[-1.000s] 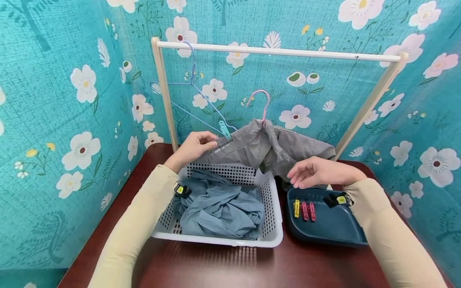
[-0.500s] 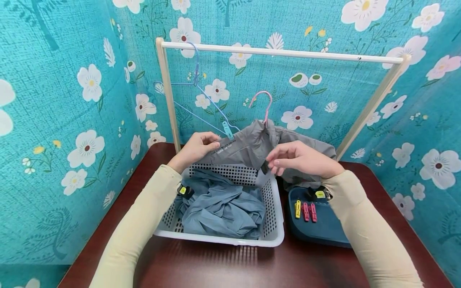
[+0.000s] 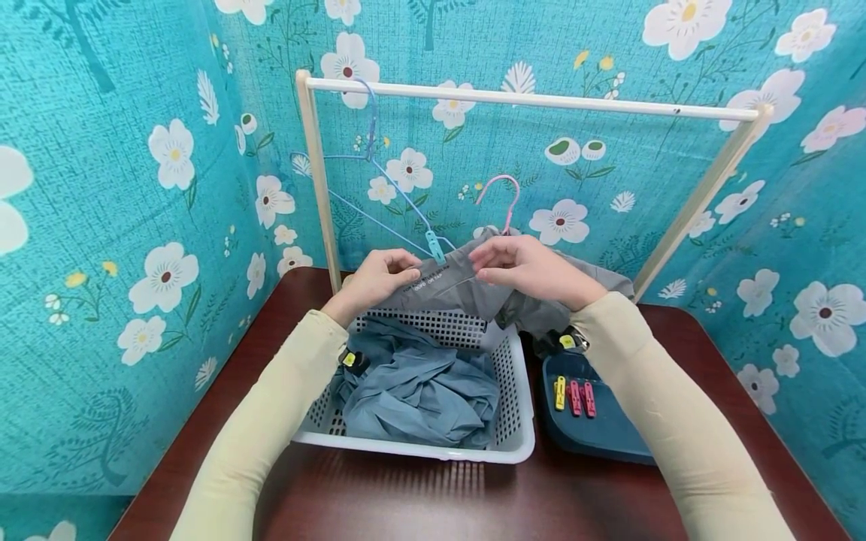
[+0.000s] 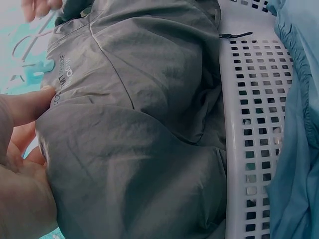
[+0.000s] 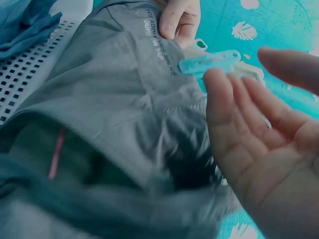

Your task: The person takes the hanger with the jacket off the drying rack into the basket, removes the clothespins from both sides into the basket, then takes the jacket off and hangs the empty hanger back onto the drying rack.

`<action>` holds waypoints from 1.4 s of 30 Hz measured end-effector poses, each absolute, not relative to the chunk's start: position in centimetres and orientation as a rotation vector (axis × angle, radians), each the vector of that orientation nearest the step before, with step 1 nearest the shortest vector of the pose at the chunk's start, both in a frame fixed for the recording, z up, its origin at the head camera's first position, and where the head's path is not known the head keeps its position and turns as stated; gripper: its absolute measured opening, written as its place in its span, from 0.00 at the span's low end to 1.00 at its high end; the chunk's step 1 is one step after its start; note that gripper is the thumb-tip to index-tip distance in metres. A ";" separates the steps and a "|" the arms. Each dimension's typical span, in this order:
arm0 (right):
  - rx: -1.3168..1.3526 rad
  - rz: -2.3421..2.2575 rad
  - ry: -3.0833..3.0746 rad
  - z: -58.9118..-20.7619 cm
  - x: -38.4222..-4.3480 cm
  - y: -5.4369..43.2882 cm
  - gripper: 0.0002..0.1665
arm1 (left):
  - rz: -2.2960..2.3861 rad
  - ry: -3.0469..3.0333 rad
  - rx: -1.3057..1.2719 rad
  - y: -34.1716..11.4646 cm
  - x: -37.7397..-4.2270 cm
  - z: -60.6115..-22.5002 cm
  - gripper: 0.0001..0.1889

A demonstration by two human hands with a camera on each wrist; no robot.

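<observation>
In the head view a grey jacket (image 3: 446, 289) with small white lettering hangs over the back of the basket. The hook of a pink hanger (image 3: 517, 199) sticks up from its top. My left hand (image 3: 373, 284) pinches the jacket's upper left edge between thumb and fingers. A light blue clothespin (image 3: 435, 246) joins that edge to the blue hanger (image 3: 395, 188). My right hand (image 3: 534, 269) is just right of the clothespin, over the jacket. In the right wrist view its fingers (image 5: 239, 112) extend, thumb apart, with nothing between them.
A white rack rod (image 3: 528, 98) stands behind, carrying the blue hanger. The white perforated basket (image 3: 517, 398) holds blue-grey fabric (image 3: 419, 391). At right, a dark blue tray (image 3: 588, 436) contains a yellow clothespin (image 3: 559, 393) and two pink clothespins (image 3: 582, 398). Brown tabletop (image 3: 392, 496) lies in front.
My right hand has moved left from above the tray, across the jacket, to beside the light blue clothespin. My left hand keeps its pinch on the jacket's edge.
</observation>
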State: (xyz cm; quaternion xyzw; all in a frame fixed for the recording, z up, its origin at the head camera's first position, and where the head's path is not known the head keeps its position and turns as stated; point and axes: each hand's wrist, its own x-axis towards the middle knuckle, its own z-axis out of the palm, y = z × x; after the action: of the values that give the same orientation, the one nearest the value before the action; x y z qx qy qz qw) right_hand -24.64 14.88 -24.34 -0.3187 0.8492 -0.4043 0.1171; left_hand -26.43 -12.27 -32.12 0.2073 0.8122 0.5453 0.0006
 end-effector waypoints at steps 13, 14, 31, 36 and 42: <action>-0.850 -1.264 2.547 -23.7 -26.0 12.3 0.24 | 1.718 2.555 0.686 -11.8 -26.4 -32.3 0.08; -0.848 -1.289 2.540 -23.7 -26.2 12.3 0.24 | 1.716 2.558 0.698 -11.7 -26.4 -32.3 0.07; -1.042 -1.081 2.697 -24.1 -26.4 10.2 0.22 | 1.673 2.560 0.703 -11.0 -26.1 -31.9 0.09; -1.047 -1.079 2.728 -24.5 -26.6 10.2 0.19 | 1.662 2.559 0.706 -10.9 -25.7 -31.5 0.08; -1.047 -1.110 2.752 -24.7 -26.7 10.3 0.17 | 1.660 2.541 0.714 -10.8 -26.1 -31.6 0.10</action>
State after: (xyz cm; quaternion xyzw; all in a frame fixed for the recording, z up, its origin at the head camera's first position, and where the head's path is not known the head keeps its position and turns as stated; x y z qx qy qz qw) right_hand -26.72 10.29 -24.69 -0.3328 0.8746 -0.3527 -0.0028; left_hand -26.10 -10.83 -31.59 0.2290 0.8148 0.5324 0.0120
